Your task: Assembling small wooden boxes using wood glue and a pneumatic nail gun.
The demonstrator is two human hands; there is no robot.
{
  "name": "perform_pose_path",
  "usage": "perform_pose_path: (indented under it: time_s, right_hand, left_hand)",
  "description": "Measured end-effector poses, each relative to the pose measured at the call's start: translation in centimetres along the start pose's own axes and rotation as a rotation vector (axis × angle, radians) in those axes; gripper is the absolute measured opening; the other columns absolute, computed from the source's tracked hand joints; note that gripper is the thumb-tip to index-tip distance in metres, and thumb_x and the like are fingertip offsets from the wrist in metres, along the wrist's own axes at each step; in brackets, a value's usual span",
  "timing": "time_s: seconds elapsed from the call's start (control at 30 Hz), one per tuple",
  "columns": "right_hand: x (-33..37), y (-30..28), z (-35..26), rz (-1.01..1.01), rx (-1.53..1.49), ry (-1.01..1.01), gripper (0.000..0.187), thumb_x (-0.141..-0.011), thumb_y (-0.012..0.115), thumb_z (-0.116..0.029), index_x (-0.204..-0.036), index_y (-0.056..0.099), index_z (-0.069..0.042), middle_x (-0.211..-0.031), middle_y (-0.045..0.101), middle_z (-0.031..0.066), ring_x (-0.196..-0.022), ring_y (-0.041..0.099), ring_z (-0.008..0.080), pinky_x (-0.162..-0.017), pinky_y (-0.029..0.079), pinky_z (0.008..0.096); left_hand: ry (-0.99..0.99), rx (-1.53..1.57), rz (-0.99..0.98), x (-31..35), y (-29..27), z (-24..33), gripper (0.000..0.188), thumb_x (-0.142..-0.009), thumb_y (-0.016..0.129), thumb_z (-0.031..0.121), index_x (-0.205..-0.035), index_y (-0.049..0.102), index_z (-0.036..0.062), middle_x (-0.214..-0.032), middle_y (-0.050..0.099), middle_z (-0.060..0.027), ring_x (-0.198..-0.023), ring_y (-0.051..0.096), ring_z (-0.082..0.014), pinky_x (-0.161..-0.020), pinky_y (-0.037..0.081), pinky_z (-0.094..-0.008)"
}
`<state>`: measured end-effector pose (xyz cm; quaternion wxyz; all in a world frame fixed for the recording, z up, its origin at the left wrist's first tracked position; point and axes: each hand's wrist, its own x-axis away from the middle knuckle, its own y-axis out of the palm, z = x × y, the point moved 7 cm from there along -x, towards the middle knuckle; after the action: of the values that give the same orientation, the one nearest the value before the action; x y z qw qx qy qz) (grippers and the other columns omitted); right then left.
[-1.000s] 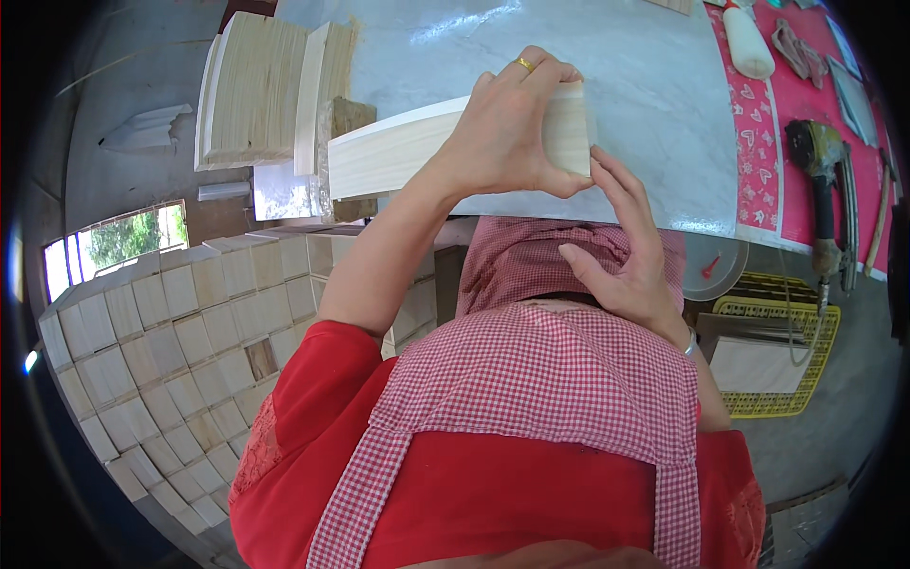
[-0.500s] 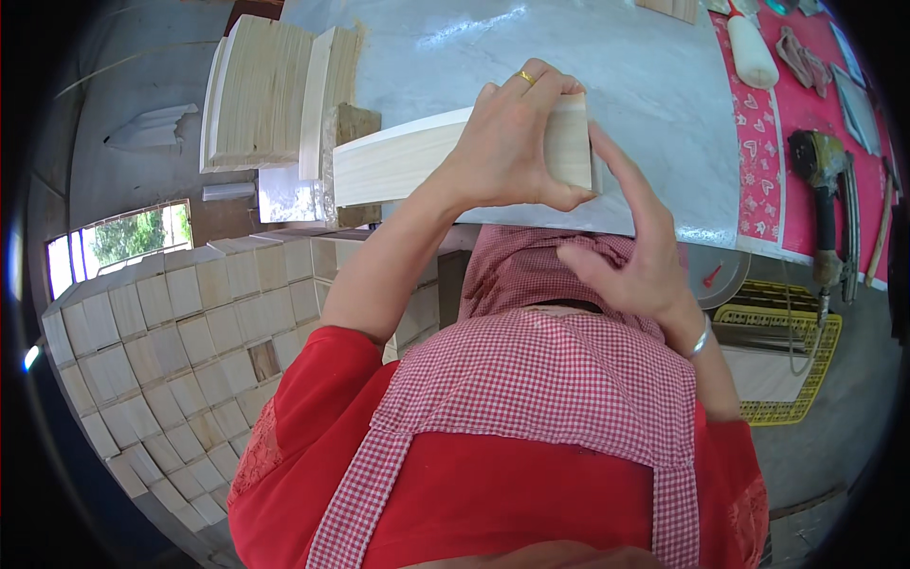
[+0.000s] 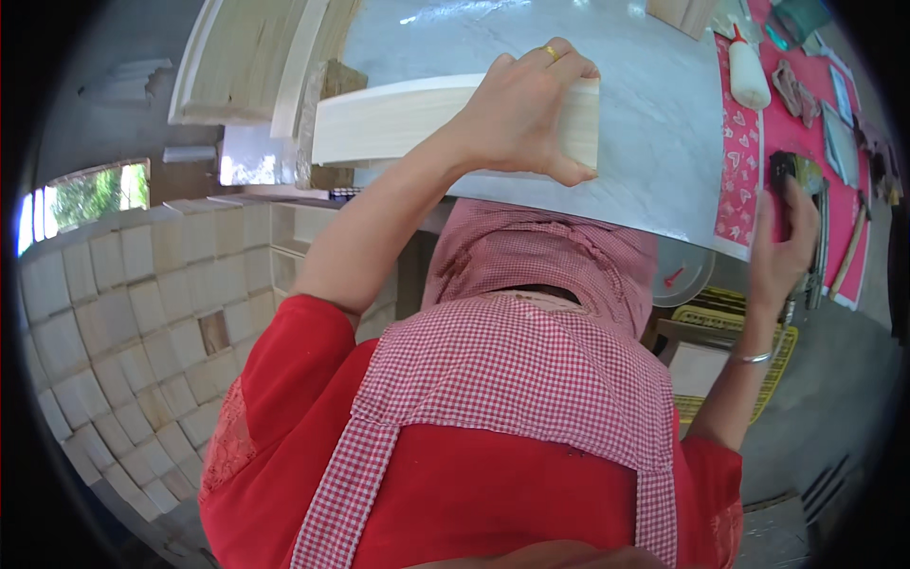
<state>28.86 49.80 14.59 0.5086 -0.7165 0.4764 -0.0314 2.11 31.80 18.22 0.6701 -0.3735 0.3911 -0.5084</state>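
A pale wooden board (image 3: 393,121) with a curved upper edge lies at the front of the grey table. My left hand (image 3: 531,119), a gold ring on one finger, is clamped over the board's right end with thumb and fingers on opposite edges. Far to the right, my right hand (image 3: 789,242) is at a nail gun (image 3: 806,178), over its handle. Its thumb stands apart from the bent fingers, with pink cloth showing between them. The hand covers most of the handle, so contact there is hidden.
Stacked wooden boards (image 3: 232,62) and a block (image 3: 339,81) stand at the left. A white glue bottle (image 3: 749,76) and a rag (image 3: 794,95) lie on the pink cloth (image 3: 739,180). Below are a yellow crate (image 3: 777,375) and a wall of wooden pieces (image 3: 142,322).
My right hand has left the board's end and moved right to the nail gun. My left hand keeps its hold on the board. The whole view has shifted slightly.
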Motion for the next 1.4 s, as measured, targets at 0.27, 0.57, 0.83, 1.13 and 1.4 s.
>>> perform_pose_path:
  time_s: [0.27,0.57,0.83,1.13,1.4]
  right_hand:
    - [-0.6,0.7,15.0,-0.223,0.439,0.132,0.065,-0.084,0.073,-0.036,-0.132,0.051,0.002,-0.116,0.063,0.0281,-0.106,0.062,0.042,-0.09,0.048,0.047]
    - [-5.3,-2.8,4.5,-0.579,0.368,0.367,0.039,-0.084,0.07,-0.021,-0.11,0.063,0.007,-0.094,0.071,0.017,-0.082,0.068,0.0287,-0.073,0.052,0.0392]
    - [-5.0,-4.9,-12.2,-0.644,-0.086,-0.119,0.033,-0.081,0.076,-0.006,-0.111,0.063,0.002,-0.1,0.07,0.009,-0.088,0.066,0.0167,-0.077,0.053,0.0317]
    - [-4.8,-3.4,-17.1,-0.83,-0.041,-0.255,0.038,-0.081,0.079,-0.005,-0.114,0.063,0.003,-0.106,0.07,0.0088,-0.093,0.065,0.0158,-0.082,0.053,0.0318]
    - [-5.2,-2.7,-18.0,-0.831,-0.056,-0.202,0.04,-0.077,0.082,-0.007,-0.112,0.065,0.002,-0.105,0.072,0.0107,-0.095,0.069,0.0169,-0.084,0.053,0.0322]
  left_hand:
    - [0.002,0.04,0.009,-0.2,0.3,0.1,0.081,-0.054,0.082,0.041,-0.12,0.056,0.0041,-0.115,0.056,-0.0118,-0.107,0.057,-0.0287,-0.087,0.042,-0.0431]
    - [0.005,0.007,0.066,-0.2,0.9,-0.5,0.082,-0.054,0.083,0.043,-0.12,0.058,0.003,-0.115,0.058,-0.0129,-0.11,0.057,-0.0296,-0.087,0.043,-0.0436]
    - [0.025,-0.032,-0.052,0.3,-1.6,1.2,0.069,-0.058,0.085,0.041,-0.103,0.061,-0.0062,-0.11,0.06,-0.0223,-0.109,0.056,-0.0356,-0.092,0.044,-0.0454]
    - [0.042,0.024,-0.02,-0.1,-0.4,0.2,0.071,-0.056,0.086,0.041,-0.104,0.061,-0.0054,-0.111,0.061,-0.0224,-0.11,0.056,-0.0358,-0.092,0.044,-0.0458]
    - [-0.055,-0.174,0.008,0.3,-0.6,2.1,0.069,-0.056,0.086,0.039,-0.103,0.061,-0.005,-0.11,0.061,-0.0217,-0.109,0.056,-0.035,-0.091,0.044,-0.0455]
